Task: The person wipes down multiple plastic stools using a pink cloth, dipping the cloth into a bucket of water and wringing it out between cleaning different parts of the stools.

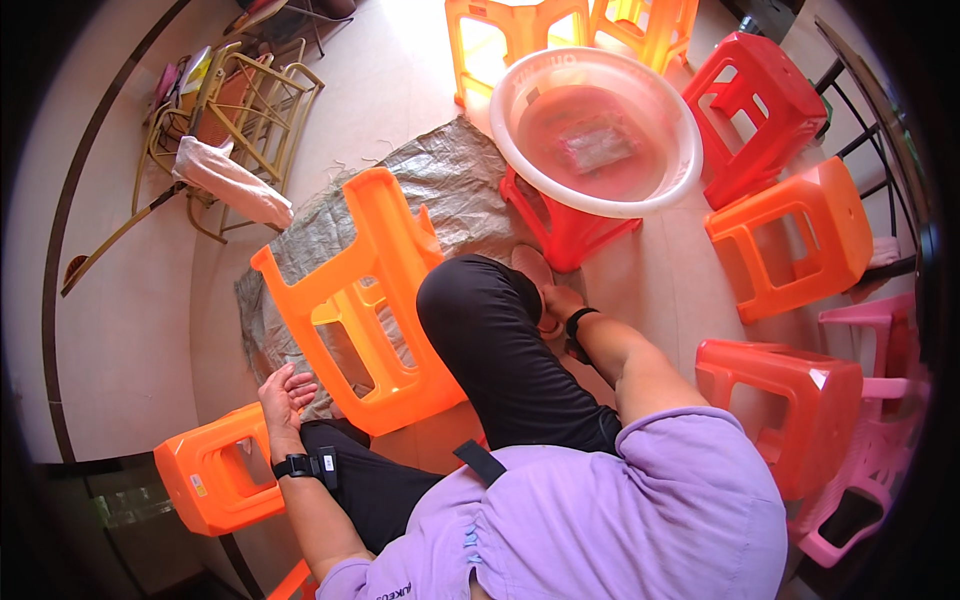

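My left hand [285, 396] is held up, palm turned upward and fingers apart, with nothing in it. It is above the near edge of a smaller orange plastic stool [190, 475]. To its right, a larger orange stool [400, 395] lies tipped over, its legs pointing away from me. My right hand [562, 306] reaches down past my bent knee to the pink slipper [531, 268] on my foot. Its fingers are mostly hidden, so I cannot make out any grip. Beyond it, a wide white basin [672, 190] rests on a red stool [566, 240]; inside are reddish liquid and a clear plastic packet [598, 146].
A crumpled silver-grey sheet [455, 170] is spread on the floor under the tipped stool. Red [745, 120], orange [835, 225] and pink [860, 480] stools line the right side. At the far left stand a gold metal frame [265, 120] and a cloth [230, 180].
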### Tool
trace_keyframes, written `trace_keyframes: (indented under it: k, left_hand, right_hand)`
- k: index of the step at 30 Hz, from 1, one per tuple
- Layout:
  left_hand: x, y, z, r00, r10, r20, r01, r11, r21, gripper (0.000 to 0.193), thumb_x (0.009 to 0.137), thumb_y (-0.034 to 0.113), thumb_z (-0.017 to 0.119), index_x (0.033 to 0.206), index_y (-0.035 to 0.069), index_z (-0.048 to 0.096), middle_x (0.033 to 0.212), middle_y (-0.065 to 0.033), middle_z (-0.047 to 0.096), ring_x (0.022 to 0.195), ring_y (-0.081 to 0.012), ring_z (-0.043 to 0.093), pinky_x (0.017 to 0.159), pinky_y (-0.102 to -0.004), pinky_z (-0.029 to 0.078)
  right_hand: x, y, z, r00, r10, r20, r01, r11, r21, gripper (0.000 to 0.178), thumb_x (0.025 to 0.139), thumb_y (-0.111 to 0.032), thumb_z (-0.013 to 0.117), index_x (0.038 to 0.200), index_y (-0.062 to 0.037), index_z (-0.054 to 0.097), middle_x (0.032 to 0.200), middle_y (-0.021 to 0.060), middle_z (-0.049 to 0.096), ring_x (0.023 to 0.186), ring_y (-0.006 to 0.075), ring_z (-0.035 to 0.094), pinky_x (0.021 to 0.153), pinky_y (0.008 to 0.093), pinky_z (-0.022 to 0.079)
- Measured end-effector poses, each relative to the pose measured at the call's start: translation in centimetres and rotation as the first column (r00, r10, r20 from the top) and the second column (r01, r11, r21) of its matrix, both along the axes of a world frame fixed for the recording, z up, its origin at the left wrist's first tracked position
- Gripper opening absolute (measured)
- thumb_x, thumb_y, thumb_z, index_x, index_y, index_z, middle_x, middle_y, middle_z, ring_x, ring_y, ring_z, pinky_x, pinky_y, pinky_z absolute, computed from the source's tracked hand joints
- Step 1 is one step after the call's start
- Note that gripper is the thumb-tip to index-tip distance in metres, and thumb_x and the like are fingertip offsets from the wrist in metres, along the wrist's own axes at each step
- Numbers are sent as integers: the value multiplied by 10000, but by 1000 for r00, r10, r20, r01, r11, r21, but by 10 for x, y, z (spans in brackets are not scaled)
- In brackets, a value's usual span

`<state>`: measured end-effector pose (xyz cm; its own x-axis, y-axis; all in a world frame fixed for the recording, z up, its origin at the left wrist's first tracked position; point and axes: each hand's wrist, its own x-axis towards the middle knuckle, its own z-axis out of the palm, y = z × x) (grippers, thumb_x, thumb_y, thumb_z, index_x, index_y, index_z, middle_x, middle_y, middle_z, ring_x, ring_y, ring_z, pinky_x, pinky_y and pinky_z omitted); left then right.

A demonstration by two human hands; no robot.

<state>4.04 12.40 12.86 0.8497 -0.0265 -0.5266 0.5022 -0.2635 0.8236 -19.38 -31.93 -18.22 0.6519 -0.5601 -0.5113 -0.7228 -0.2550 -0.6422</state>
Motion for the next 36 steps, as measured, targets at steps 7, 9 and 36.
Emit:
trace_keyframes:
  k: [7, 9, 36]
  left_hand:
    - [-1, 5, 3, 1000, -1, -7, 1, 1000, -6, 302, 857, 238, 602, 1061, 17, 570, 789, -141, 660, 588, -227, 643, 502, -297, 533]
    - [0, -6, 4, 1000, -19, -4, 19, 1000, -16, 306, 857, 239, 602, 1064, 15, 569, 788, -142, 658, 586, -228, 641, 502, -297, 532]
    - [2, 12, -3, 1000, -7, 27, 8, 999, -39, 310, 820, 267, 632, 1020, 36, 579, 788, -151, 661, 590, -261, 647, 505, -330, 526]
  right_hand:
    - [-4, 5, 31, 926, 376, 29, -376, 915, 143, 274, 802, -265, 585, 1028, -126, 649, 1002, 137, 673, 943, 306, 614, 806, 379, 454]
    - [-7, -12, -9, 928, 346, 140, -373, 879, 297, 274, 786, -243, 617, 1022, -109, 657, 989, 128, 676, 941, 270, 614, 814, 368, 453]
    - [-19, 5, 64, 981, -195, 14, 153, 810, 566, 188, 848, -152, 617, 865, 27, 673, 773, 133, 666, 662, 217, 645, 553, 313, 472]
